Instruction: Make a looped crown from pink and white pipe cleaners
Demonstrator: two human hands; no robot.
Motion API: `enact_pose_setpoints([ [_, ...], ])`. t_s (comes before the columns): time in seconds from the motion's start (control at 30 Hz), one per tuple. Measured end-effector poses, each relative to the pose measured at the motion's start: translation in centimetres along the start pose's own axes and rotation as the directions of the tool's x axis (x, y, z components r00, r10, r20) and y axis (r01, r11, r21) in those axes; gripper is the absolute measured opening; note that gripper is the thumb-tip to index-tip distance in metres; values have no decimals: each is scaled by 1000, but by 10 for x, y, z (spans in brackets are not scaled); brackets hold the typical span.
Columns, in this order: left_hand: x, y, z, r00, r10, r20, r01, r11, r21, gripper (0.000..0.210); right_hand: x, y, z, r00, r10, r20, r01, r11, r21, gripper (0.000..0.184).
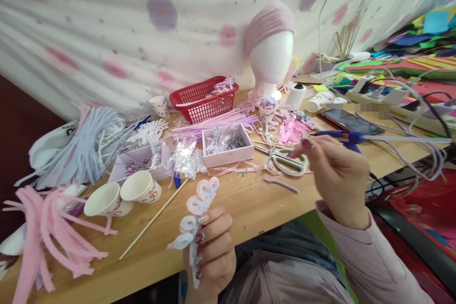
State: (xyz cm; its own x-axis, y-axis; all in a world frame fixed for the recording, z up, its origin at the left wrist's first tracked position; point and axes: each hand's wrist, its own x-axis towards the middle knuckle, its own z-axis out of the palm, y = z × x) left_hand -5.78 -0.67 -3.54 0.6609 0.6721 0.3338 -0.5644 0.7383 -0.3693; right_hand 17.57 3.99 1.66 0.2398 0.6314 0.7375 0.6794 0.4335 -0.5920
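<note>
My left hand (215,249) is closed round a curled chenille-stem piece (188,223), whose pale blue and pink loops stick up to the left of my fingers. My right hand (338,175) is raised over the table's right side, thumb and fingertips pinched together. Whatever sits in that pinch is too small to make out. Beyond it lie green-handled scissors (292,164), their blades pointing left. A short lilac chenille stem (281,185) rests on the wood between my two hands. The blue glue gun (335,136) is behind my right hand.
Paper cups (140,187) and a thin wooden stick (153,221) are at the left, beside pink stems (57,242). A white box (230,156), a red basket (210,110) and a mannequin head (272,57) stand farther back. A phone (351,121) and cables (423,152) lie at the right.
</note>
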Motion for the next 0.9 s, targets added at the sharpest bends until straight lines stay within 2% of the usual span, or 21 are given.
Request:
enact_pose_setpoints([
  [0.07, 0, 1, 2, 998, -2, -68, 6, 999, 52, 15, 4, 1, -7, 989, 85, -123, -83, 996, 25, 42],
  [0.1, 0, 1, 3, 996, 7, -84, 0, 997, 78, 15, 4, 0, -8, 983, 120, -136, -109, 990, 84, 41],
  [0.17, 3, -2, 1, 996, 54, -71, -44, 990, 133, 13, 0, -6, -7, 987, 153, -49, -137, 959, 249, 32],
  [0.27, 9, -9, -1, 993, 107, -51, -92, 965, 246, 13, -14, -22, 3, 977, 74, 201, -157, 884, 441, 4],
  [0.33, 13, -14, -1, 988, 120, -95, -82, 941, 327, 12, -21, -34, 11, 961, -11, 278, -143, 837, 528, 10],
  [0.4, 15, -17, 0, 984, 131, -118, -71, 909, 412, 13, -26, -41, 18, 948, -93, 303, -108, 804, 585, 15],
  [0.5, 17, -19, 1, 982, 136, -132, -51, 860, 507, 16, -26, -44, 22, 934, -163, 317, -66, 794, 605, 16],
  [0.7, 20, -23, -1, 968, 151, -202, -6, 815, 579, 18, -24, -41, 19, 921, -186, 344, -27, 847, 531, 9],
  [0.9, 23, -25, -4, 970, 133, -205, 0, 839, 544, 18, -24, -41, 16, 909, -163, 383, -26, 897, 442, 13],
])
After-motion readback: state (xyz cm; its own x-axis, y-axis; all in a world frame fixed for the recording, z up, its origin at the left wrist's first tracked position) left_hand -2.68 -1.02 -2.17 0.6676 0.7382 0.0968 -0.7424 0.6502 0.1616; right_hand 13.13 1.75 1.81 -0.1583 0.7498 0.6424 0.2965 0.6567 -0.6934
